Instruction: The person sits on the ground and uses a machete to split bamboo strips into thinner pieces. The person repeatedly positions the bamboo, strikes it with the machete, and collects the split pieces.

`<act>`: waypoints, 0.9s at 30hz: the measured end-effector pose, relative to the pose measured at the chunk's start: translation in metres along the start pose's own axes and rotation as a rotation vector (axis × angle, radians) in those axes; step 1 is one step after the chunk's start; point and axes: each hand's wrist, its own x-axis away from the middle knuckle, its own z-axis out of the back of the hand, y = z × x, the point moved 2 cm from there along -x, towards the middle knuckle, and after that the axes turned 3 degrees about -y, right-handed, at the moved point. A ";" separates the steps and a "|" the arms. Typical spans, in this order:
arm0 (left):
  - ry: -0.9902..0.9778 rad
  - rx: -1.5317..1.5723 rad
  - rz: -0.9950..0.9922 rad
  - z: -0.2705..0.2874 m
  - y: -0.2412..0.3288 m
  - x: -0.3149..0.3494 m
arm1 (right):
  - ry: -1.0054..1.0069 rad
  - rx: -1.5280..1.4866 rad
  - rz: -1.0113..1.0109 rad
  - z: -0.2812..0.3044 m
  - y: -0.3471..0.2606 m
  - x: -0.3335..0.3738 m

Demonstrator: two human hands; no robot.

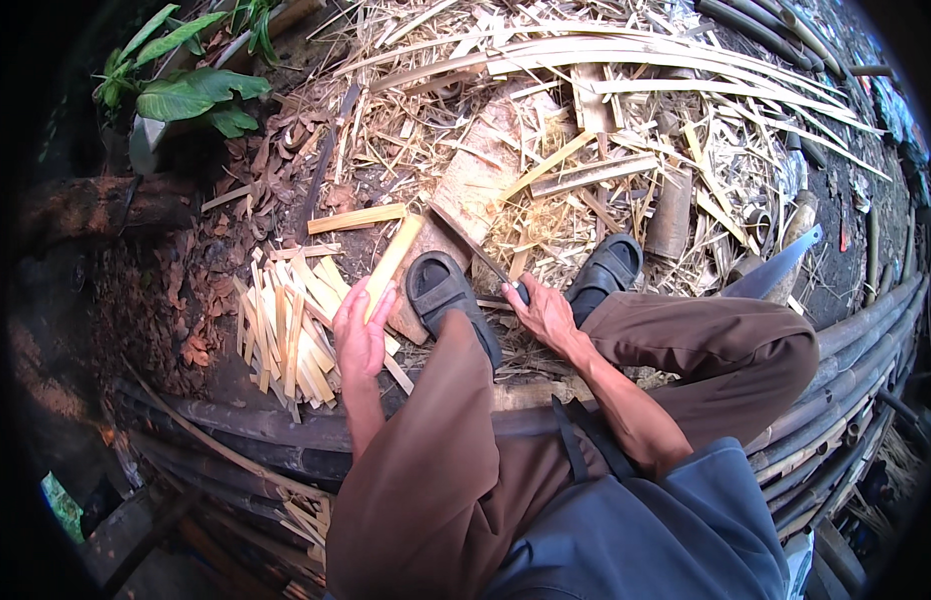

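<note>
My left hand [362, 332] is closed around the lower end of a flat, pale bamboo strip [396, 252], which points up and away from me. In my right hand [548, 318] is the dark handle of a knife [471, 243]. Its long narrow blade slants up to the left, over a worn wooden plank [478, 172] between my feet, with the tip close to the strip's far end. Beside my left hand lies a heap of short split bamboo pieces [291, 325]. Another short bamboo piece [358, 218] rests just beyond the heap.
My sandalled left foot [444, 288] stands between the hands. A saw blade [776, 268] sticks up past my right knee. Long bamboo strips [626, 52] and shavings [546, 140] cover the far ground. Bamboo poles [856, 365] run around beneath me; a leafy plant [201, 95] grows at far left.
</note>
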 end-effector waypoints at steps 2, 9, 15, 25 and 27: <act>0.084 -0.185 -0.130 -0.007 0.000 0.005 | 0.051 -0.055 0.036 -0.002 0.002 0.005; -0.015 -0.572 -0.007 -0.036 0.023 -0.022 | -0.017 -0.070 0.010 0.000 -0.007 0.009; -0.051 -0.229 0.000 -0.029 0.026 -0.025 | -0.029 -0.084 -0.029 -0.013 -0.005 0.012; 0.095 -0.389 -0.074 -0.065 0.025 -0.031 | -0.088 -0.153 0.056 -0.003 -0.036 0.022; 0.120 -0.446 -0.078 -0.070 0.021 -0.035 | -0.114 -0.220 0.124 0.004 -0.057 0.029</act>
